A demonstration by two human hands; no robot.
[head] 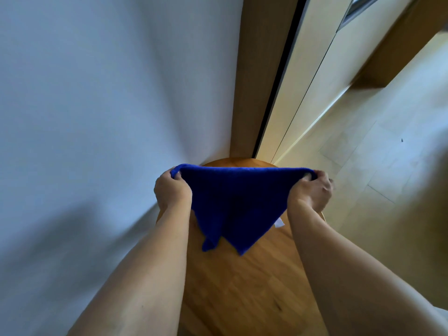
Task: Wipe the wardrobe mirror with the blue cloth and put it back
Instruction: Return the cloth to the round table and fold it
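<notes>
The blue cloth [238,202] hangs stretched between both hands above a round wooden table [244,287]. My left hand [171,187] grips its left top corner and my right hand [311,189] grips its right top corner. The cloth is folded and droops to a point in the middle, with a small white label showing at its right edge. The wardrobe [303,76] with its sliding doors rises behind the table, to the right of centre. No mirror surface is plainly visible.
A white wall [109,105] fills the left side, close to the table. A wooden wardrobe side panel [261,69] meets the wall. Pale wood flooring [388,154] lies to the right.
</notes>
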